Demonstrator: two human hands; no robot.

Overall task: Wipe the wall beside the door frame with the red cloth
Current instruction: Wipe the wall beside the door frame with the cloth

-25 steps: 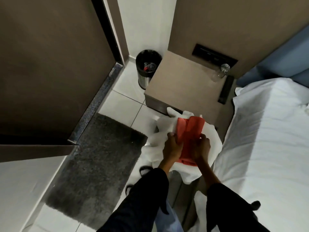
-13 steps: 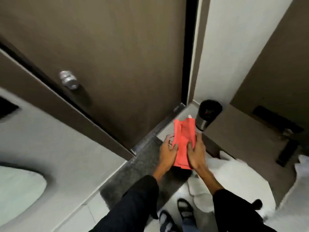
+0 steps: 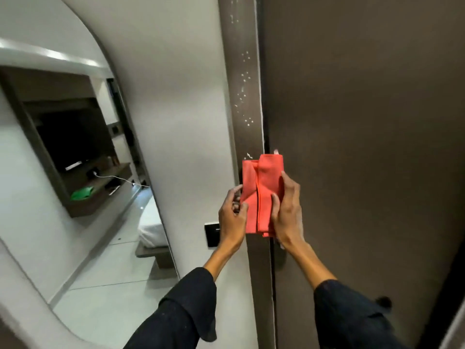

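The red cloth (image 3: 261, 195), folded into a tall pad, is held up in front of the brown door frame (image 3: 247, 96) by both hands. The left hand (image 3: 232, 217) is closed on its left edge, with thumb and fingertips pinching the fabric. The right hand (image 3: 286, 212) is wrapped around the right side, the thumb laid across the front. Whether the cloth is already touching the frame cannot be told; it appears to be held just in front of it.

The step in hand is judged to be the readying of the pad. A flat, smooth face should be kept outward, the loose layers gathered so that none trail. The pad should then be shifted left onto the white wall (image 3: 191, 122), pressed evenly, and drawn in overlapping strokes along the frame's edge. The dark switch plate (image 3: 212, 234), set low on that wall near the left wrist, is best skirted lightly.

The wall is smooth and pale, narrow between the frame and a large arched mirror (image 3: 83, 172), in which a room with a dark screen, a shelf and a bed is reflected. Small pale specks are scattered on the frame above the cloth. To the right, the brown door (image 3: 364, 147) fills the view.
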